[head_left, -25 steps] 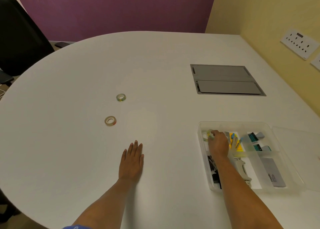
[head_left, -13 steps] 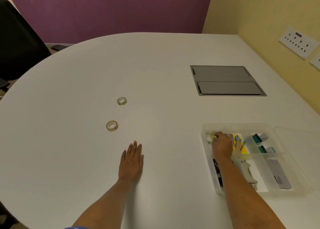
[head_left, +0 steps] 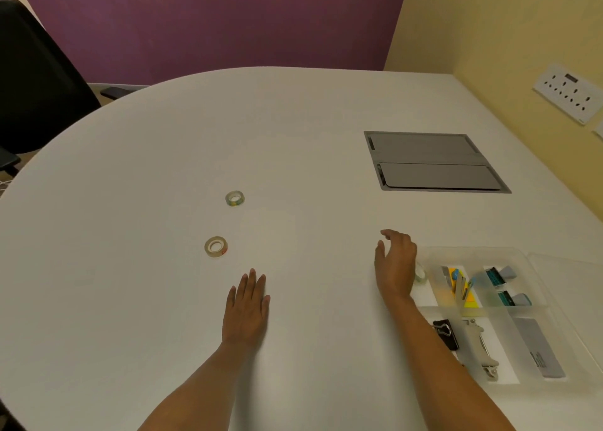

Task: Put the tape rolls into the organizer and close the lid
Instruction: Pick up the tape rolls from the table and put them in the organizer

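Two clear tape rolls lie flat on the white table: one with a green-yellow core (head_left: 234, 198) farther away, one with a red mark (head_left: 215, 246) nearer. A third tape roll (head_left: 421, 274) sits in the far left compartment of the clear plastic organizer (head_left: 473, 251), partly hidden by my wrist. My right hand (head_left: 394, 262) hovers just left of the organizer, fingers apart and holding nothing. My left hand (head_left: 247, 305) rests flat on the table, palm down, below the nearer roll. The organizer's clear lid (head_left: 571, 277) lies open to the right.
The organizer holds sticky notes (head_left: 456, 287), binder clips (head_left: 445, 332), a stapler (head_left: 481, 349), sharpeners and a grey card. A grey cable hatch (head_left: 434, 161) is set in the table behind it. A black chair (head_left: 29, 81) stands far left; wall sockets (head_left: 567, 92) at right.
My right hand let go of the tape roll in the organizer's far left compartment and pulled out to the left, now open over the table. My left hand stayed flat.
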